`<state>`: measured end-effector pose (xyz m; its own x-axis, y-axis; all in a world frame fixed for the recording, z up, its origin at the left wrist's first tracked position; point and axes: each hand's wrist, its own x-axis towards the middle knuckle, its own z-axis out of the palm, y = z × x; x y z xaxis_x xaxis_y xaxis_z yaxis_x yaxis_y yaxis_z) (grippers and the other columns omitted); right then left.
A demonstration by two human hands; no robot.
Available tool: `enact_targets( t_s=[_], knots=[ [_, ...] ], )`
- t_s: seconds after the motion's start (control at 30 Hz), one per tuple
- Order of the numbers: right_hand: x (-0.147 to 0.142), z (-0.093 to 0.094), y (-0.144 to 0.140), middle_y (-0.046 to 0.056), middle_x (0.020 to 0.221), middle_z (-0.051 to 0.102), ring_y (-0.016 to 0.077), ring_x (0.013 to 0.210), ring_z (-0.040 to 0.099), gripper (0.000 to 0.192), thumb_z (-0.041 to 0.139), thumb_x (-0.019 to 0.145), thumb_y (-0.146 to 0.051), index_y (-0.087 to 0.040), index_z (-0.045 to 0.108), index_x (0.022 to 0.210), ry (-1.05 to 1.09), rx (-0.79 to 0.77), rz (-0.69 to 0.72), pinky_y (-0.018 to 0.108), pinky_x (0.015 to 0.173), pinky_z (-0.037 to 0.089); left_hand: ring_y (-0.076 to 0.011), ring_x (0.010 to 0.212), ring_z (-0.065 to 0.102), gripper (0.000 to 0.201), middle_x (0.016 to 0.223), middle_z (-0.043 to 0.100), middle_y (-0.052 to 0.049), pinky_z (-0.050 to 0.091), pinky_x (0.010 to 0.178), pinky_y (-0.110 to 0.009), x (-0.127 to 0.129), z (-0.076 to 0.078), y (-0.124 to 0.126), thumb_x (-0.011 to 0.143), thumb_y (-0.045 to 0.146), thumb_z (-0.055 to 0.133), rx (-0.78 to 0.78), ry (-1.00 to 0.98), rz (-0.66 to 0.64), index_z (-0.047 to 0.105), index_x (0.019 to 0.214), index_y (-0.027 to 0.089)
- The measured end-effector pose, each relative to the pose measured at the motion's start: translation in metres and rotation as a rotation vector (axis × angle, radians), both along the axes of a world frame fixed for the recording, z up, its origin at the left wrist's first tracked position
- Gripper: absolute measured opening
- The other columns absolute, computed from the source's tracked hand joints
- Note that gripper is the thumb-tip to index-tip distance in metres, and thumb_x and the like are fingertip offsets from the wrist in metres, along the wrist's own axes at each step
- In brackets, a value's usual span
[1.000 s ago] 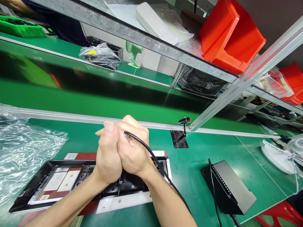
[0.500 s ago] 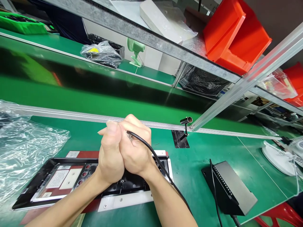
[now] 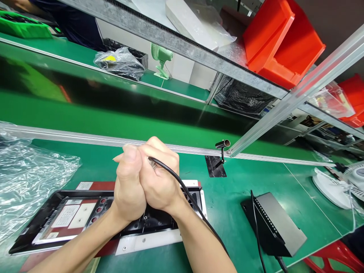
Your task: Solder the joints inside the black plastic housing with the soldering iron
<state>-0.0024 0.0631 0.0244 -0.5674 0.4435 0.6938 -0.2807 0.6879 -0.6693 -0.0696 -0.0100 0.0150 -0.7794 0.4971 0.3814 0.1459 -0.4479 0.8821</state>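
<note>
Both hands are pressed together over the near middle of the bench (image 3: pixel 256 178): the left hand (image 3: pixel 129 185) wraps the right hand (image 3: pixel 160 182), and a black cable (image 3: pixel 182 189) comes out of the clasp and trails back over the right forearm. What the cable ends in is hidden inside the fists, so the tool itself cannot be made out. Directly beneath lies a black panel (image 3: pixel 57 218) with a white strip along its near edge, flat on the green mat. Judging from the doubled grip, a slip of whatever is held could score the panel or let it skate toward the near edge; the cable lying on the forearm could drag and pull the grip off line. A crumpled plastic bag (image 3: pixel 31 178) crowds the panel's left end and could catch under it. To the right, well apart, a grey box (image 3: pixel 277 223) sits with its own lead, and a small black sensor (image 3: pixel 222 146) stands at the far rail. Red bins (image 3: pixel 280 41) rest on the shelf above, and a white fan (image 3: pixel 338 185) lies at the right edge.
</note>
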Motion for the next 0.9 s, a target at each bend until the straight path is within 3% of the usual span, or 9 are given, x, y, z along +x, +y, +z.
enact_targets(
  t_s=[0.3, 0.4, 0.53, 0.7, 0.9],
  knots=[
    [-0.0035, 0.0011, -0.0035, 0.003, 0.084, 0.077, 0.0187, 0.085, 0.07, 0.054, 0.06, 0.132, -0.038, -0.026, 0.075, 0.081, -0.015, -0.016, -0.033, 0.034, 0.078, 0.064, -0.0188, 0.064, 0.04, 0.08, 0.069, 0.046, 0.003, 0.04, 0.051, -0.038, -0.0006, -0.0001, 0.0019, 0.108, 0.097, 0.076, 0.01, 0.023, -0.013, 0.055, 0.072, 0.029],
    [-0.0027, 0.0028, -0.0035, 0.003, 0.089, 0.083, 0.018, 0.084, 0.073, 0.049, 0.063, 0.128, -0.035, -0.025, 0.077, 0.082, -0.04, -0.012, -0.015, 0.034, 0.076, 0.065, -0.0179, 0.061, 0.035, 0.083, 0.067, 0.042, 0.004, 0.037, 0.048, -0.038, -0.0001, 0.0032, 0.0016, 0.109, 0.098, 0.074, 0.019, 0.05, -0.045, 0.06, 0.069, 0.028],
    [-0.003, 0.0028, -0.004, 0.003, 0.092, 0.086, 0.0172, 0.087, 0.075, 0.045, 0.065, 0.127, -0.03, -0.026, 0.08, 0.085, -0.082, 0.007, -0.043, 0.031, 0.08, 0.066, -0.0186, 0.063, 0.038, 0.082, 0.069, 0.047, 0.002, 0.037, 0.047, -0.037, -0.0001, 0.0034, 0.0002, 0.108, 0.098, 0.076, 0.036, 0.045, -0.031, 0.06, 0.069, 0.028],
    [-0.0027, 0.0036, -0.0041, 0.003, 0.093, 0.086, 0.0187, 0.093, 0.079, 0.043, 0.066, 0.131, -0.039, -0.025, 0.089, 0.097, -0.097, 0.004, -0.042, 0.03, 0.086, 0.068, -0.0189, 0.066, 0.038, 0.08, 0.073, 0.047, 0.003, 0.04, 0.051, -0.037, -0.0005, -0.0006, -0.0001, 0.109, 0.096, 0.076, 0.028, 0.027, 0.013, 0.052, 0.073, 0.029],
    [0.0003, 0.0048, -0.0012, 0.005, 0.086, 0.08, 0.0206, 0.085, 0.074, 0.052, 0.063, 0.129, -0.039, -0.025, 0.083, 0.084, -0.071, -0.007, -0.019, 0.033, 0.077, 0.065, -0.0192, 0.068, 0.034, 0.079, 0.074, 0.042, 0.003, 0.038, 0.054, -0.039, -0.0009, -0.0009, 0.0005, 0.113, 0.094, 0.072, 0.023, 0.074, -0.003, 0.056, 0.072, 0.028]
  ],
)
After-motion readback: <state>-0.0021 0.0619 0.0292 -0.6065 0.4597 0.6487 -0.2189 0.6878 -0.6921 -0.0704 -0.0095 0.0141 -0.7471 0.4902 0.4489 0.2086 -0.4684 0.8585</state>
